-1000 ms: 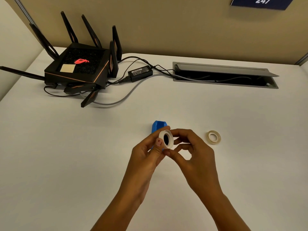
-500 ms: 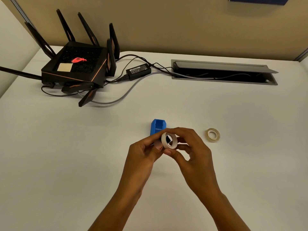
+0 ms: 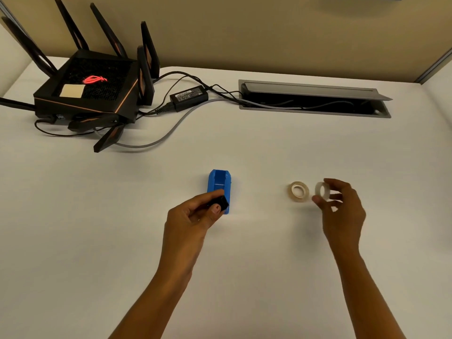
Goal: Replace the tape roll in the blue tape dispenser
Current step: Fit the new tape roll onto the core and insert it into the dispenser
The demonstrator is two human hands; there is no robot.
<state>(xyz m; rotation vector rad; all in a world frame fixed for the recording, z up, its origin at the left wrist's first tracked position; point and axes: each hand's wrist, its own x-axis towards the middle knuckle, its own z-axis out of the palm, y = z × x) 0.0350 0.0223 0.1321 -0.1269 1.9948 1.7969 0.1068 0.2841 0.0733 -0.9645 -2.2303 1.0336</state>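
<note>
My left hand (image 3: 195, 216) pinches the black core (image 3: 218, 203) over the blue tape dispenser (image 3: 219, 185). My right hand (image 3: 340, 206) grips the white ring (image 3: 321, 190) beside the tape roll (image 3: 298, 192) lying on the table (image 3: 244, 277); I might confuse them and refit the wrong one.

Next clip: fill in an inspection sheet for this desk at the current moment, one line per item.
Surface: white desk, bare in front.
Job's things: blue tape dispenser open, no roll inside; tape roll flat on desk.
Clutter: router, power adapter.
Hands: left hand pinches black hub; right hand holds white ring.
Cables: run from router into open cable tray.
Surroundings: beige partition.
</note>
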